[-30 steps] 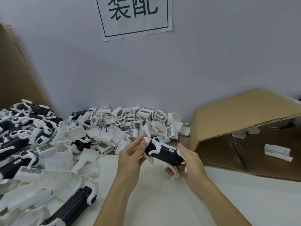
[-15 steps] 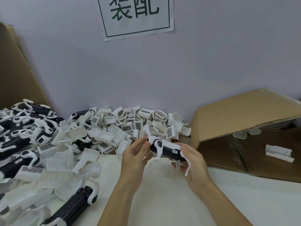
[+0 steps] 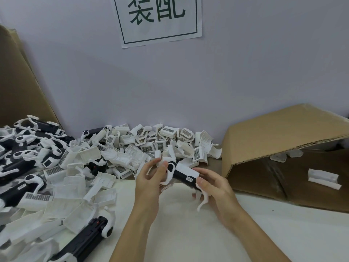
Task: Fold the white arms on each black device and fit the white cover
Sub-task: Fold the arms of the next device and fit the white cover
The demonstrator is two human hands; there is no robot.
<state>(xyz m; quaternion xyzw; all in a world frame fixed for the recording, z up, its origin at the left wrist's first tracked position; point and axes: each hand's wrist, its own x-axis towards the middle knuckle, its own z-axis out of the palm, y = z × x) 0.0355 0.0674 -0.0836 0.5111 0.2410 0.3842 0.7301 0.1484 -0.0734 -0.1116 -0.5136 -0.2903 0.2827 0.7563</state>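
On a white table (image 3: 188,233) against a pale wall (image 3: 245,82) bearing a paper sign (image 3: 158,19), beside a heap of white covers (image 3: 132,152) and an open cardboard box (image 3: 283,133), the left hand (image 3: 151,178) and right hand (image 3: 215,188) pinch a black device (image 3: 182,174) with white arms above the table, a white cover along its top.

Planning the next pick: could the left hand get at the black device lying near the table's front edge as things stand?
Probably not yet: the left hand grips the held device. Otherwise the black device lies uncovered.
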